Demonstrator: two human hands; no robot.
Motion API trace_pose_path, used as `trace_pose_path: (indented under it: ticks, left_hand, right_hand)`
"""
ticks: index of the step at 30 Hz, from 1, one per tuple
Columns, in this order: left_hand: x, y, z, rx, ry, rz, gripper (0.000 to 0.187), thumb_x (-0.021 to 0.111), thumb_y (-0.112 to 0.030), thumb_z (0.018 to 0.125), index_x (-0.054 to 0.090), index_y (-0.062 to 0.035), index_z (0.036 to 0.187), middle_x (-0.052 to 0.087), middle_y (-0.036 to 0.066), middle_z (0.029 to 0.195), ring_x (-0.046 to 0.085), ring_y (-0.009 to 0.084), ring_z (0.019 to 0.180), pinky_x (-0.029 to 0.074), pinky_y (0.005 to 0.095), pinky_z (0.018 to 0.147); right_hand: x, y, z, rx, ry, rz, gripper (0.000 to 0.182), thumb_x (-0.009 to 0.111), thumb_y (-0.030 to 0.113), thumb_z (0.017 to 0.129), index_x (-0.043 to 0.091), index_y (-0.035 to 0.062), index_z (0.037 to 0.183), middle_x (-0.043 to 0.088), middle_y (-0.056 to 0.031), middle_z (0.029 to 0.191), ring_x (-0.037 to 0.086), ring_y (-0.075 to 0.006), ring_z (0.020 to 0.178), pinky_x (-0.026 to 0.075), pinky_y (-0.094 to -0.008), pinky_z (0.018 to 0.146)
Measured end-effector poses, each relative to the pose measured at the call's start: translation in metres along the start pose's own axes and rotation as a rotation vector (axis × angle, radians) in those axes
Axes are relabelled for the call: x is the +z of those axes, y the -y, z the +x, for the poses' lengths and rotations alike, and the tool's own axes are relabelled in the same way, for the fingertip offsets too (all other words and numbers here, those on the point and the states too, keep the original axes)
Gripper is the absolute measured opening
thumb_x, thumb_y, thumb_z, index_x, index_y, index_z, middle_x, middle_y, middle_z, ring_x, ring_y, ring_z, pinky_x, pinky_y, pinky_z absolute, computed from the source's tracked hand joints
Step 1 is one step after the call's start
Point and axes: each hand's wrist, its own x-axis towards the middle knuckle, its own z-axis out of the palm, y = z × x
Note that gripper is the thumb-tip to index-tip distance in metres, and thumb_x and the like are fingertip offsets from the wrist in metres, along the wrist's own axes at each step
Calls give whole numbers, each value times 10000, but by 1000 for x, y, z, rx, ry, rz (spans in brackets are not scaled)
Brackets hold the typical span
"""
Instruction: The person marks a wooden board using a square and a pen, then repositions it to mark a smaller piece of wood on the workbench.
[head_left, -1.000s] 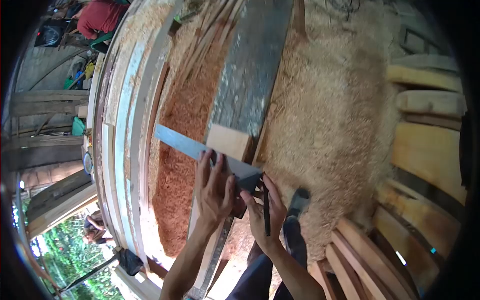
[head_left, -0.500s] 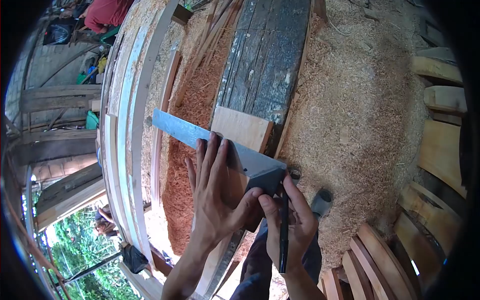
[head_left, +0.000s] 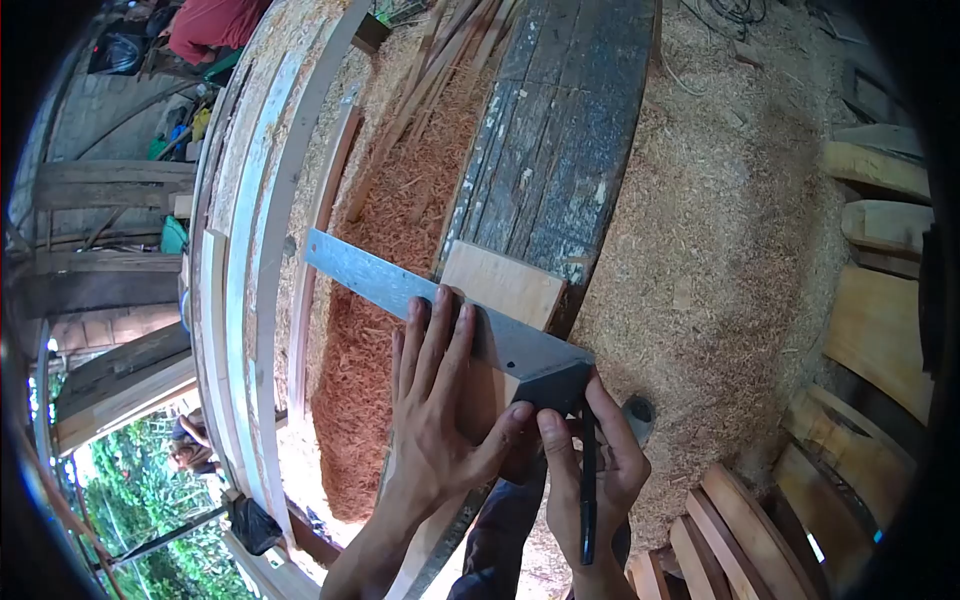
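A try square with a wide metal blade [head_left: 370, 277] and a dark stock lies across a pale wooden board [head_left: 505, 281]. My left hand [head_left: 435, 425] holds the square, its fingers stretched over the blade and its thumb against the stock. Between the thumb and fingers of my right hand [head_left: 603, 462] is a black pen or pencil [head_left: 588, 510], close to the stock's right end. The tip is hidden by my fingers. Beneath the board runs a weathered, paint-flecked beam [head_left: 560, 150].
Long planks [head_left: 265, 250] run along the left, with reddish shavings [head_left: 360, 430] beside the beam. Sawdust [head_left: 700, 260] covers the ground at right. Several curved wooden pieces [head_left: 765, 520] line the right edge. A person in red [head_left: 212, 30] is at upper left; another person [head_left: 192, 440] is at lower left.
The board, square and both hands appear slightly lower and further right, along with the beam, as the view shifts. Both hands keep their grips.
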Motion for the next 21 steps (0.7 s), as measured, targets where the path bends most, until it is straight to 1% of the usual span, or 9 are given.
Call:
trace_pose_path:
  ticks: [1, 3, 5, 7, 11, 13, 18, 21]
  left_hand:
    - [0, 1, 0, 0, -1, 20, 870, 692, -425, 779, 303, -15, 1440, 254, 195, 1507, 145, 369, 1423, 76, 509, 1139]
    - [-4, -1, -1, -2, 9, 45, 876, 688, -437, 776, 305, -10, 1438, 260, 195, 1504, 147, 365, 1423, 69, 506, 1140]
    - [-6, -1, -3, 8, 34, 75, 883, 685, -448, 773, 306, -4, 1435, 266, 195, 1502, 149, 360, 1424, 61, 503, 1140]
    - [-5, 5, -5, 0, 26, 16, 901, 688, -463, 765, 308, 16, 1427, 269, 202, 1499, 149, 359, 1424, 63, 508, 1139]
    - [0, 11, -6, 16, 5, -65, 913, 684, -473, 765, 300, 30, 1424, 262, 214, 1498, 147, 365, 1424, 60, 509, 1140]
    - [-2, 11, -4, 18, 26, -10, 932, 690, -476, 759, 288, 35, 1427, 259, 221, 1498, 144, 373, 1423, 59, 506, 1141]
    - [2, 11, -3, 36, 0, -22, 939, 704, -456, 750, 281, 34, 1430, 259, 222, 1497, 139, 377, 1423, 50, 508, 1140]
    - [1, 12, -3, 33, -2, -32, 934, 710, -436, 745, 282, 34, 1430, 259, 224, 1497, 138, 378, 1423, 47, 511, 1139]
  right_hand:
    - [0, 2, -1, -7, 3, -3, 411, 646, 28, 871, 507, -121, 1227, 671, -178, 956, 654, -139, 817, 523, -235, 674]
    - [-1, 5, -3, 71, 3, -27, 422, 674, 66, 853, 527, -116, 1205, 651, -125, 974, 613, -115, 811, 504, -219, 676]
    - [1, 4, -8, 91, -16, 27, 420, 675, 63, 852, 527, -120, 1200, 651, -129, 977, 612, -114, 818, 501, -221, 676]
    - [5, 3, -10, 123, -51, 90, 417, 676, 59, 852, 528, -124, 1196, 650, -132, 979, 610, -113, 824, 498, -223, 676]
    - [6, 3, -10, 88, -52, 58, 391, 654, 38, 864, 523, -124, 1195, 652, -145, 977, 612, -113, 828, 498, -229, 688]
    - [8, 5, -9, 73, -63, 80, 388, 645, 30, 868, 520, -121, 1202, 654, -145, 980, 616, -116, 815, 500, -231, 690]
    - [8, 4, -6, 49, -54, 23, 385, 632, 11, 871, 514, -121, 1212, 654, -156, 1001, 625, -130, 866, 501, -236, 723]
    - [10, 1, -7, 42, -76, 100, 392, 632, 6, 868, 509, -124, 1216, 652, -165, 1017, 627, -138, 893, 505, -242, 750]
